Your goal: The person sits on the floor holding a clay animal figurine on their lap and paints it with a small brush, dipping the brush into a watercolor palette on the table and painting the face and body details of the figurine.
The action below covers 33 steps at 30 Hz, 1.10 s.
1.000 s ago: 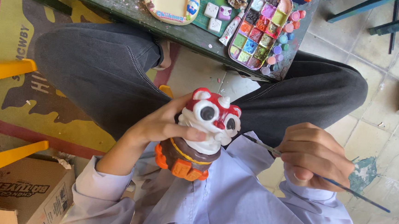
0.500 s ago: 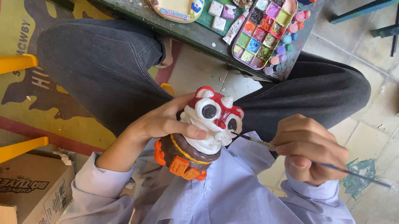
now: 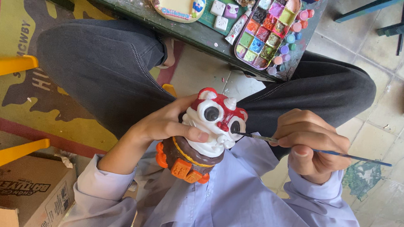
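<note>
Holding the painted figurine [image 3: 207, 135] up over the lap, the left hand [image 3: 171, 125] wraps its back with the thumb pressed across the white front, while the right hand [image 3: 310, 146] pinches a thin paintbrush [image 3: 302, 147] whose tip touches the edge of one black eye. From where I stand, the likeliest slip is the bristles straying off the black onto the white just beside it, since both arms hang free with nothing to brace on. The thumb also lies close to painted areas, and I would guess wet colour could smear under it if the grip shifts. If the left hand loosens, the figurine would drop toward the pale shirt [image 3: 233, 209] or the tiled floor [image 3: 388, 125].

Room is tight ahead: the table [image 3: 193, 31] edge runs close above the knees, with the paint palette [image 3: 268, 31] sitting right at that near edge beside small pots and a paint tube [image 3: 235, 31], so a raised knee could jog them. The brush handle points out over open floor on the right. On the left, a yellow chair [image 3: 1, 115] and a cardboard box [image 3: 24, 187] hem in the elbow.
</note>
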Tool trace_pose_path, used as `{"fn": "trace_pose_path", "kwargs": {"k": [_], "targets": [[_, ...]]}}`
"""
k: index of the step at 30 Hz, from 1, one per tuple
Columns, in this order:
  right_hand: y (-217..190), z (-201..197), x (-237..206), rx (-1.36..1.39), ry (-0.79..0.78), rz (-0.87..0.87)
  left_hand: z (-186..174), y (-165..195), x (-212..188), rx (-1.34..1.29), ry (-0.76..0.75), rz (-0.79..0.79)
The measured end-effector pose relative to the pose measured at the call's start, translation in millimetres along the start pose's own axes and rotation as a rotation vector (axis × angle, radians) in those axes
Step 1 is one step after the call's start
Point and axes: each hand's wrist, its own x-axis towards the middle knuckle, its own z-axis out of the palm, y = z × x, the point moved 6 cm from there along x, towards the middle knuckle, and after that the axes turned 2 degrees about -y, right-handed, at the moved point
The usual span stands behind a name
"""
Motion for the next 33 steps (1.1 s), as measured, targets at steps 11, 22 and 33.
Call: {"fn": "trace_pose_path", "kwargs": {"k": [11,22,33], "targets": [[-2.8,0.9,0.4,-0.001,-0.014,0.014,1.3,4.0,-0.8,0.041,0.013,0.006],[-3.5,0.7,-2.1,-0.008,-0.017,0.03,2.2,4.8,-1.9,0.055,0.02,0.0],[-4.1,1.2,-1.7,-0.017,-0.034,0.021,1.3,3.8,-2.0,0.07,0.019,0.016]]}}
